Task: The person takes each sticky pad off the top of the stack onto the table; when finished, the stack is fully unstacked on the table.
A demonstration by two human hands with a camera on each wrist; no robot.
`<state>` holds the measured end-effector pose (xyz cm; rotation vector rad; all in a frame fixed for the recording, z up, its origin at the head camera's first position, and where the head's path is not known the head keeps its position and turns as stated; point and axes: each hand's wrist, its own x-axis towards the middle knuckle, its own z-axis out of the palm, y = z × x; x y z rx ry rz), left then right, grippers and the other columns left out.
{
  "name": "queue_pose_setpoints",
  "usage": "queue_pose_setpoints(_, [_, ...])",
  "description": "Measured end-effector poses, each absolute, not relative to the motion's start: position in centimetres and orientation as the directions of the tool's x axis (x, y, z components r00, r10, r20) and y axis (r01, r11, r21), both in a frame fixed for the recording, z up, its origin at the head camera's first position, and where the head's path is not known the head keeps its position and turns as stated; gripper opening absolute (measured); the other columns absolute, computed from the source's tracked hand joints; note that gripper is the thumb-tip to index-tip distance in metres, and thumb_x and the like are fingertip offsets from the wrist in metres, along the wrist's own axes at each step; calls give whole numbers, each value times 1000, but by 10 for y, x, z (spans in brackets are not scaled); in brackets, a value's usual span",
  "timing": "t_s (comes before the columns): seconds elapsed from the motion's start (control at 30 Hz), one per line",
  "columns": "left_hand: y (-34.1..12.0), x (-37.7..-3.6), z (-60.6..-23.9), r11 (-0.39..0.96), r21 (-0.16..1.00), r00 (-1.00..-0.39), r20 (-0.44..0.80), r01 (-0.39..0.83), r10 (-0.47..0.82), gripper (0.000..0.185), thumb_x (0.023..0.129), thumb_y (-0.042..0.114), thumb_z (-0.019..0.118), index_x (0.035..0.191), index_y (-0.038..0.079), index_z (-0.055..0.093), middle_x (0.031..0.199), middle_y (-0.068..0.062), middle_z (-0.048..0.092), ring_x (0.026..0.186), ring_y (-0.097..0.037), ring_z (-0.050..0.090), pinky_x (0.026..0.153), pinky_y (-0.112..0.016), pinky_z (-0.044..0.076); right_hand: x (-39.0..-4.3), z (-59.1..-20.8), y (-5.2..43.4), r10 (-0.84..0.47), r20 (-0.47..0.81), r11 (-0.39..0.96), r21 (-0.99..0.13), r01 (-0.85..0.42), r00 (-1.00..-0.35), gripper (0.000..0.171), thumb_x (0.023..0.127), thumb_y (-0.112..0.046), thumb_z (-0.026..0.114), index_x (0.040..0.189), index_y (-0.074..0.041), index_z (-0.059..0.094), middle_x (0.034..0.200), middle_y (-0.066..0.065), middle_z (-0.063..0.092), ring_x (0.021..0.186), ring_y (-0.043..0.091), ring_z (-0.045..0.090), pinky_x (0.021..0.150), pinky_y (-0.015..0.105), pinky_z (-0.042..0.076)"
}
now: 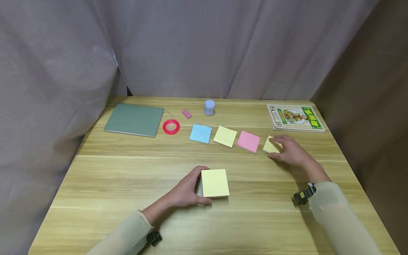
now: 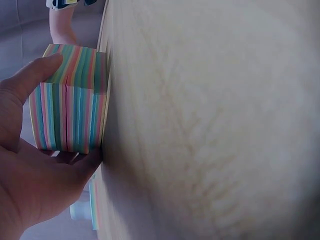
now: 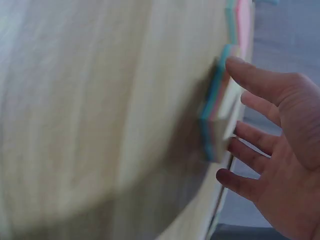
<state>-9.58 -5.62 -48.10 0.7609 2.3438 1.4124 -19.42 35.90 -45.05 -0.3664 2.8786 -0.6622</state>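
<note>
Wooden table (image 1: 127, 184), left hand (image 1: 183, 193) gripping note block (image 1: 215, 182), right hand (image 1: 291, 150) spread over end pad (image 1: 270, 146)

Thick sticky-note block (image 1: 215, 182) is lying flat near table centre, yellow top sheet, multicolour striped edges, left hand (image 1: 185, 193) gripping its left side. Thinner yellow-topped sticky-note pad (image 1: 270, 146) is lying flat at the right end of the pad row, right hand (image 1: 291, 150) touching it.

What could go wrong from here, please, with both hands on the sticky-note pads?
The right hand touches the small yellow pad beside the pink pad; a nudge could knock that pad and spoil the row. The left hand grips the thick multicoloured stack only by its side, so its layers might fan or split if lifted.
</note>
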Motion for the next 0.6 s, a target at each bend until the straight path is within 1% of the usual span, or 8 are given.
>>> queue_pose_setpoints(0.13, [-57,-96,-480,387,880,-818,3,276,575,90,64,22,93,137,16,39,123,4,51,111,-13,49,101,-36,39,-187,-434,339,-309,-45,872,-411,-264,-950,69,85,-34,77,138,1,51,144,30,36,127,53,35,100,69,29])
queue_pose_setpoints(0.23, [-57,-95,-480,389,881,-820,-3,268,572,90,64,22,93,137,16,39,123,4,51,111,-14,49,102,-37,39,-177,-420,310,-379,13,848,-396,-353,-925,61,86,-30,76,136,-2,55,143,26,40,129,48,37,101,66,32])
queue_pose_setpoints(0.3, [-57,-95,-479,389,883,-820,-7,263,572,90,64,21,93,137,16,40,123,4,51,111,-14,49,102,-37,40,-165,-413,287,-431,24,825,-395,-405,-902,60,87,-32,75,138,-7,55,144,21,42,131,43,38,101,63,34])
queue_pose_setpoints(0.37, [-57,-95,-480,391,882,-820,-11,262,572,90,64,21,93,137,16,39,124,4,51,112,-14,49,102,-38,40,-153,-406,263,-495,23,791,-402,-461,-869,63,87,-35,75,141,-12,54,147,16,41,132,38,39,102,60,35])
queue_pose_setpoints(0.43, [-57,-95,-480,390,882,-817,-12,263,576,91,64,21,93,137,16,39,124,4,50,112,-14,48,102,-38,40,-140,-401,241,-560,14,755,-403,-517,-828,68,86,-43,74,144,-16,50,149,11,40,136,34,37,105,57,35])
queue_pose_setpoints(0.5, [-57,-95,-480,388,882,-814,-10,266,580,90,64,21,93,137,16,39,124,3,50,111,-14,49,101,-39,41,-128,-401,223,-628,13,709,-401,-580,-778,75,83,-51,74,146,-19,48,151,7,39,137,29,36,106,53,36])
queue_pose_setpoints(0.6, [-58,-96,-479,385,882,-809,-7,271,587,90,65,21,93,137,17,39,124,4,50,109,-14,49,98,-39,42,-113,-405,201,-706,-3,651,-396,-647,-708,84,78,-58,74,148,-23,44,154,3,35,139,23,33,107,49,35])
